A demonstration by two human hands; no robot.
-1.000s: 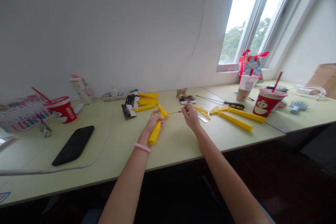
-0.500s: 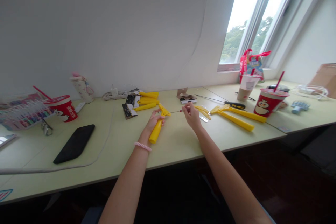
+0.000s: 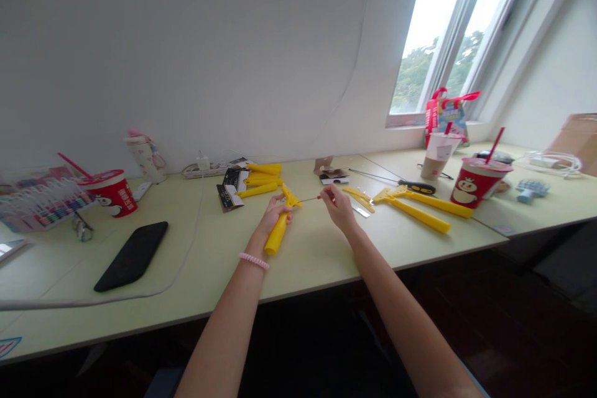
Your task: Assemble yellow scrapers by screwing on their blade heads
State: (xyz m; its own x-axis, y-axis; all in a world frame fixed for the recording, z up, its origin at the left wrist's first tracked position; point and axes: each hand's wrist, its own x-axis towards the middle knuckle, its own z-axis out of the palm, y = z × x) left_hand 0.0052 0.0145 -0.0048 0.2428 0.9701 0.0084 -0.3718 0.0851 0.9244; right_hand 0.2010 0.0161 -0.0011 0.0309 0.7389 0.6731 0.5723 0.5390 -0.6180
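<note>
Fingers of the left hand [image 3: 272,217] wrapped around one yellow scraper [image 3: 278,234] over the worktop [image 3: 310,255], those of the right hand [image 3: 340,208] pinching one thin screwdriver [image 3: 319,197] aimed at its head; possible fault: tip slipping towards the left hand, through angled pushing.

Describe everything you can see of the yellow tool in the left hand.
The yellow tool looks like plastic: a thick, round handle with a wider, flared head at the far end. The left hand grips it near the head, the handle slanting back toward the person. It is over the desk; whether it rests there is unclear. A thin shaft held in the right hand points at its head; contact is too small to tell.
</note>
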